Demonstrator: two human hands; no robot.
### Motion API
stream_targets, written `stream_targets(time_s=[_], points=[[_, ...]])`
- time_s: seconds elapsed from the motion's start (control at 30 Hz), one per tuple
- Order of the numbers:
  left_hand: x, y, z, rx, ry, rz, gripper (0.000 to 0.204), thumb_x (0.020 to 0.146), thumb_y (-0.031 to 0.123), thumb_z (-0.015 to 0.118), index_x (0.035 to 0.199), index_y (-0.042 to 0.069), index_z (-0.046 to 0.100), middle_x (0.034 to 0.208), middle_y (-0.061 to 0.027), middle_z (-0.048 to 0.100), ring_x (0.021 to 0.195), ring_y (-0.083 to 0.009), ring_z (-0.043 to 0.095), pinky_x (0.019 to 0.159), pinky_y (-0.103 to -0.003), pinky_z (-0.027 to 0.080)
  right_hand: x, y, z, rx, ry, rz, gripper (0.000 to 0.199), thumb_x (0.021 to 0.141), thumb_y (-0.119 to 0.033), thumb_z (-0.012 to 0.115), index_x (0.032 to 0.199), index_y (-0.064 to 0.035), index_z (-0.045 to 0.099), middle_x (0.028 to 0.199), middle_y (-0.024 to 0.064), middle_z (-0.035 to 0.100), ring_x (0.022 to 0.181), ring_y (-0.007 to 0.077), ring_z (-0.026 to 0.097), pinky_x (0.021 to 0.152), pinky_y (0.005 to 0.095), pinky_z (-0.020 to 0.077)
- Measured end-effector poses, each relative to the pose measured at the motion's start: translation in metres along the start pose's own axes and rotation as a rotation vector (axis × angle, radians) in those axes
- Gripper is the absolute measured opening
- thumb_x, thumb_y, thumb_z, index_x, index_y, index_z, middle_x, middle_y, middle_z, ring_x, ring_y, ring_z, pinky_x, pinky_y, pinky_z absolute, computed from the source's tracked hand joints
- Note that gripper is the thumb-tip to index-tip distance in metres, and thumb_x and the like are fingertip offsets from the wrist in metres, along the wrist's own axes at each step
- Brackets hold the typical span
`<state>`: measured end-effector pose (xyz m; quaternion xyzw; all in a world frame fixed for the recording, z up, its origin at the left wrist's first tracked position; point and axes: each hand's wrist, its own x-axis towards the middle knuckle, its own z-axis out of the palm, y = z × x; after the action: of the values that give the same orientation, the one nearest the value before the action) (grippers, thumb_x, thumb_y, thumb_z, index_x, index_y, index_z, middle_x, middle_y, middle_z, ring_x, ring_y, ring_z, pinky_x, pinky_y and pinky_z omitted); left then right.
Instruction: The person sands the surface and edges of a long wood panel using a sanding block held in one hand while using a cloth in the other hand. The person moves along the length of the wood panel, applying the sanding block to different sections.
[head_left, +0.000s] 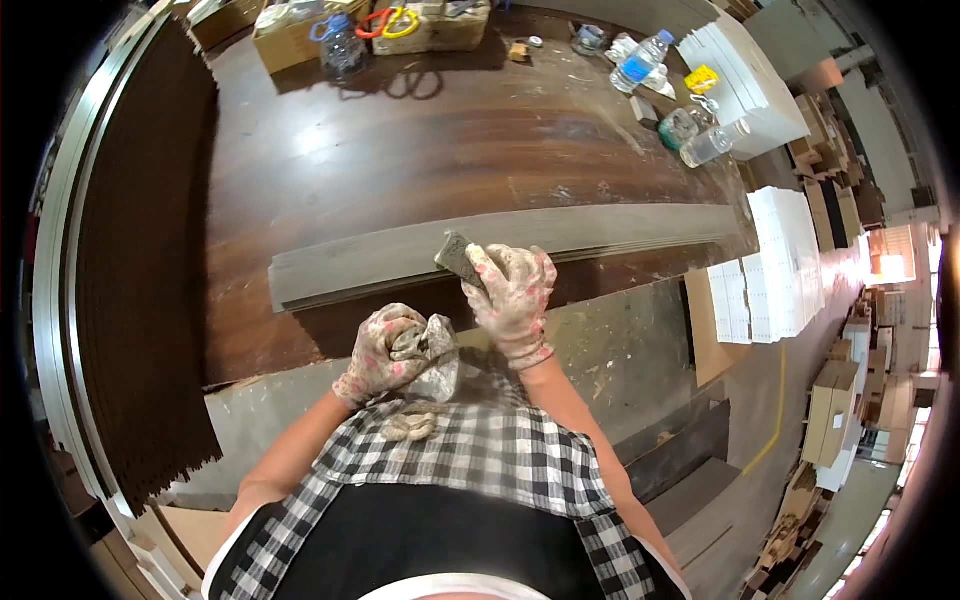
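Observation:
Both my hands wear white work gloves with pink marks and dirty smears. My right hand [515, 300] grips a dark grey sanding block [458, 258] by one end, above the near edge of a stack of long grey boards [500, 238]. My left hand [385, 352] is closed around a clear plastic bottle [440, 362], held tilted in front of my checked apron [470, 435]. Something grey shows at its fingers, too unclear to name. The boards lie lengthwise along the near side of the brown table [400, 160].
Dark brown panels [140, 250] stand packed on the left. At the table's back are a wooden box [435, 28], scissors [388, 22], and a blue-topped jug [343, 50]. Bottles [635, 65] and a white stack [745, 90] stand back right; more white pieces [785, 265] stand at the right.

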<state>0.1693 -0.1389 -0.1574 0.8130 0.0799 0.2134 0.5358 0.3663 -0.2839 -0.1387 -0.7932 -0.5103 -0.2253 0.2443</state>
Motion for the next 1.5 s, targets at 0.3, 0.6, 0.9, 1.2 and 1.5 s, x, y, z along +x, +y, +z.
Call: stream_targets(time_s=[0.3,0.6,0.9,1.2,1.5], points=[[0.036,0.046,0.033,0.029,0.071,-0.03,0.031,0.069,0.01,0.085,0.095,0.003,0.069,0.1,-0.0137,0.068,0.089,-0.0289,0.067,0.079,-0.038,0.054,-0.02,0.126,-0.076,-0.116,0.096,0.348,0.045,0.082,-0.018,0.077,0.125,-0.0106,0.064,0.112,0.013,0.062,0.11,0.0312,0.054,0.098,0.0473,0.043],[0.114,0.092,0.094,0.085,0.084,-0.012,0.025,0.072,0.005,0.082,0.093,0.001,0.068,0.099,-0.0138,0.069,0.088,-0.0279,0.067,0.077,-0.036,0.054,-0.036,0.221,-0.086,-0.105,0.014,0.294,0.051,0.078,-0.029,0.08,0.126,-0.0185,0.065,0.117,0.0061,0.061,0.115,0.027,0.051,0.105,0.0472,0.0361],[0.132,0.097,0.122,-0.124,0.117,-0.274,0.034,0.078,0.011,0.083,0.105,0.001,0.065,0.106,-0.0112,0.068,0.096,-0.0227,0.066,0.084,-0.036,0.054,-0.062,0.441,-0.168,0.027,0.384,0.925,0.043,0.095,-0.02,0.065,0.135,-0.0051,0.056,0.136,0.015,0.059,0.124,0.029,0.056,0.101,0.0428,0.0489],[0.191,0.099,0.183,-0.462,0.265,-0.249,0.054,0.103,0.015,0.05,0.151,-0.003,0.031,0.144,-0.0226,0.049,0.132,-0.0327,0.05,0.114,-0.041,0.039,0.028,0.161,-0.092,1.181,0.346,0.454,0.07,0.099,-0.03,0.059,0.156,-0.0032,0.029,0.158,0.0196,0.031,0.142,0.032,0.039,0.116,0.0439,0.037],[0.175,0.1,0.082,0.613,0.121,-0.013,0.069,0.089,0.027,0.069,0.147,0.0,0.043,0.145,-0.0202,0.049,0.141,-0.0424,0.039,0.117,-0.051,0.031,0.062,0.155,-0.095,0.295,0.177,0.303,0.049,0.095,-0.02,0.066,0.136,0.0011,0.051,0.13,0.019,0.053,0.122,0.0336,0.052,0.107,0.0453,0.0428]])
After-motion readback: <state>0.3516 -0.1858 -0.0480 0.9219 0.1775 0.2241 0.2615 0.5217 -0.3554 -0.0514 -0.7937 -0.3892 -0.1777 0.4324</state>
